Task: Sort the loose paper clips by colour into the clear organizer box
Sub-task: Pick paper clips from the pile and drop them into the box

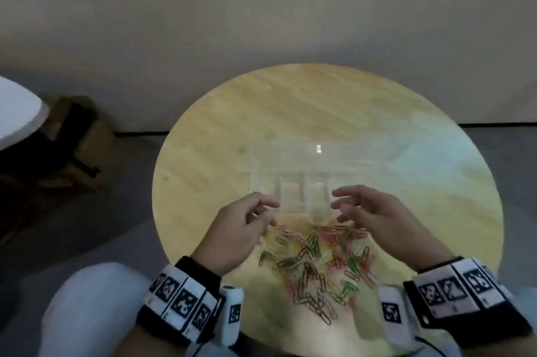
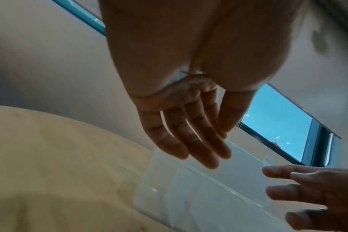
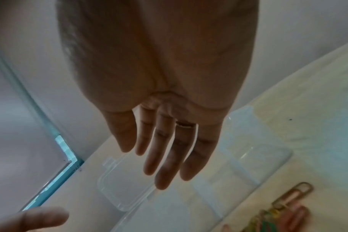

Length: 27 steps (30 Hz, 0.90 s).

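Observation:
A clear organizer box (image 1: 293, 191) stands open in the middle of the round wooden table (image 1: 290, 101), its lid (image 1: 319, 153) folded back on the far side. A heap of loose paper clips (image 1: 319, 263) in red, green, yellow and white lies just in front of it. My left hand (image 1: 261, 211) and right hand (image 1: 345, 205) hover over the box's near edge, fingers relaxed, holding nothing. The left wrist view has my left hand (image 2: 205, 157) above the box (image 2: 189, 196). In the right wrist view my right hand (image 3: 161, 169) hangs over the box (image 3: 248, 164), beside clips (image 3: 288, 208).
A pale wall rises right behind the table's far edge. A white tabletop (image 1: 17, 115) with a dark base (image 1: 72, 138) stands at the left on the grey floor. My knee in white trousers (image 1: 93, 298) is at the lower left.

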Available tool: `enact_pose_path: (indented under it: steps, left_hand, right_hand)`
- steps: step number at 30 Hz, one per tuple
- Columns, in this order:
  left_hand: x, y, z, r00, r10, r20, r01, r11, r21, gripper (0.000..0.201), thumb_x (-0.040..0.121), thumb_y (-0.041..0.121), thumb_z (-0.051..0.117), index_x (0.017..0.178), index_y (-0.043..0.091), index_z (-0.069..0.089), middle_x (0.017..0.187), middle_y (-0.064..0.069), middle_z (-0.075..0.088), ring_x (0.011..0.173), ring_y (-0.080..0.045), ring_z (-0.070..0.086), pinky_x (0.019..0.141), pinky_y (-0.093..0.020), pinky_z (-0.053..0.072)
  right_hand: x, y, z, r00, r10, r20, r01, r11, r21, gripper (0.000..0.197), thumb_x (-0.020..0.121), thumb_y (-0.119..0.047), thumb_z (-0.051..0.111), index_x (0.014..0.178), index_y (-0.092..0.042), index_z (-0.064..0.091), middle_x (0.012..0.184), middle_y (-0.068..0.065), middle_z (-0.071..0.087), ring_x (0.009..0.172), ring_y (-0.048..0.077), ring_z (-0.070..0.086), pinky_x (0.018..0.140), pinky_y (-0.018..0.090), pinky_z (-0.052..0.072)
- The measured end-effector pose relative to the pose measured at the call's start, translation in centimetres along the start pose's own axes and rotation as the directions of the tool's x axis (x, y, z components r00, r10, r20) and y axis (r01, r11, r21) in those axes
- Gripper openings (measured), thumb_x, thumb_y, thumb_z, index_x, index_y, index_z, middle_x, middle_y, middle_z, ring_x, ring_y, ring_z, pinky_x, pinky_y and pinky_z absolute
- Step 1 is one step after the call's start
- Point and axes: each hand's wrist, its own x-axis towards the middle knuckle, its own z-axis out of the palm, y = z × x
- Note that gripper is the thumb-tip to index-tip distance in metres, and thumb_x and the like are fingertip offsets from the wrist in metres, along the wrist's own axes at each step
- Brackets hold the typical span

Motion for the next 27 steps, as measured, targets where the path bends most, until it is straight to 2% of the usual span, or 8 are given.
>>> enact_pose_path:
  steps: [4,8,11,14,17,19,22,27]
  left_hand:
    - [-1.4,-0.3,1.6,0.997,0.075,-0.012,-0.072,0.987,0.145,0.017,0.098,0.019,0.051,0.103,0.028,0.064,0.084,0.008,0.068,0.076,-0.013,0.064,0.075,-0.038,0.055]
    - [-3.8,1.8,3.2,0.987,0.146,0.063,-0.156,0.967,0.202,0.018,0.095,0.015,0.051,0.100,0.027,0.064,0.084,0.005,0.069,0.075,-0.015,0.065,0.068,-0.030,0.053]
    - [-3.9,2.3,3.8,0.980,0.174,0.101,-0.195,0.944,0.267,0.016,0.095,0.016,0.052,0.102,0.024,0.065,0.084,0.004,0.069,0.074,-0.015,0.065,0.061,-0.024,0.050]
    - [-3.1,2.4,4.3,0.976,0.165,0.143,-0.208,0.901,0.381,0.015,0.095,0.020,0.053,0.102,0.026,0.065,0.085,0.006,0.067,0.079,-0.013,0.065,0.068,-0.028,0.051]
    - [-1.5,2.1,4.5,0.973,0.165,0.161,-0.222,0.855,0.468,0.017,0.095,0.023,0.051,0.105,0.026,0.065,0.085,0.007,0.066,0.079,-0.011,0.062,0.071,-0.031,0.050]
    - [-0.4,1.5,4.5,0.977,0.165,0.134,-0.211,0.832,0.513,0.017,0.093,0.023,0.052,0.104,0.028,0.064,0.084,0.009,0.066,0.076,-0.010,0.060,0.069,-0.032,0.050]
    - [0.8,-0.5,4.5,0.991,0.119,0.052,-0.130,0.864,0.487,0.017,0.088,0.022,0.054,0.099,0.031,0.065,0.080,0.010,0.067,0.074,-0.010,0.061,0.067,-0.030,0.049]
    - [1.0,-2.1,3.7,0.998,0.061,0.007,-0.058,0.908,0.416,0.016,0.086,0.018,0.058,0.096,0.027,0.068,0.076,0.006,0.067,0.070,-0.011,0.061,0.064,-0.027,0.047]
  right_hand:
    - [-3.3,1.2,-0.8,0.997,-0.060,-0.055,0.059,0.998,-0.020,0.018,0.095,-0.010,0.058,0.104,-0.022,0.068,0.099,0.003,0.075,0.083,0.018,0.072,0.071,0.028,0.056]
    - [-6.5,0.6,-5.3,0.998,-0.058,-0.038,0.046,0.966,-0.254,0.017,0.095,-0.014,0.060,0.100,-0.028,0.068,0.093,-0.005,0.075,0.081,0.014,0.072,0.078,0.039,0.054]
    - [-7.0,0.5,-8.3,0.993,-0.061,-0.100,0.020,0.929,-0.368,0.018,0.094,-0.014,0.060,0.098,-0.030,0.067,0.093,-0.005,0.074,0.084,0.014,0.071,0.080,0.040,0.054]
    - [-6.7,1.0,-8.0,0.992,0.006,-0.123,-0.048,0.941,-0.336,0.018,0.094,-0.013,0.057,0.104,-0.024,0.067,0.096,-0.001,0.074,0.088,0.018,0.071,0.081,0.039,0.054]
    - [-5.3,1.9,-5.9,0.992,0.116,-0.039,-0.122,0.936,-0.329,0.016,0.092,-0.017,0.060,0.106,-0.023,0.068,0.096,-0.002,0.074,0.086,0.016,0.072,0.079,0.036,0.055]
    - [-4.0,2.7,-4.3,0.988,0.154,-0.004,-0.146,0.930,-0.337,0.014,0.091,-0.021,0.063,0.104,-0.024,0.069,0.093,-0.004,0.075,0.083,0.014,0.073,0.077,0.034,0.056]
    - [-2.7,3.7,-3.1,0.988,0.148,-0.047,-0.155,0.929,-0.336,0.007,0.091,-0.023,0.065,0.094,-0.021,0.070,0.085,-0.002,0.075,0.079,0.015,0.072,0.074,0.036,0.055]
    - [-2.3,4.4,-3.2,0.984,0.174,-0.029,-0.166,0.858,-0.487,0.006,0.081,-0.026,0.075,0.076,-0.025,0.074,0.074,0.000,0.072,0.074,0.014,0.067,0.070,0.033,0.051]
